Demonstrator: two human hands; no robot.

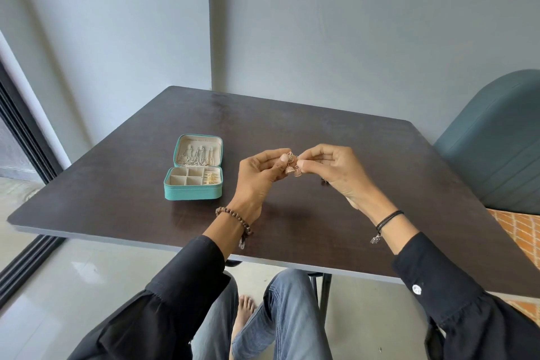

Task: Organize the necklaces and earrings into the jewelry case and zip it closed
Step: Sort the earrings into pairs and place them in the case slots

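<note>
Both hands are raised above the dark surface [292, 126]. The left hand [260, 177] and the right hand [330, 172] each pinch the rose-gold jhumka earrings [292, 166] between thumb and fingertips, so both grips are closed on them. The teal jewelry case [193, 168] lies open to the left, with necklaces [195, 156] hanging in its lid.

Looks forward and down from head height, wide-angle, toward the far corner of the tabletop [336, 137] and the wall [350, 23] behind. Sits near, at arm's reach: centres on the earrings [293, 168] pinched between left hand [257, 181] and right hand [333, 175]. Takes in sleeves [175, 286], knees [292, 289] and floor [87, 286] along the bottom edge.
</note>
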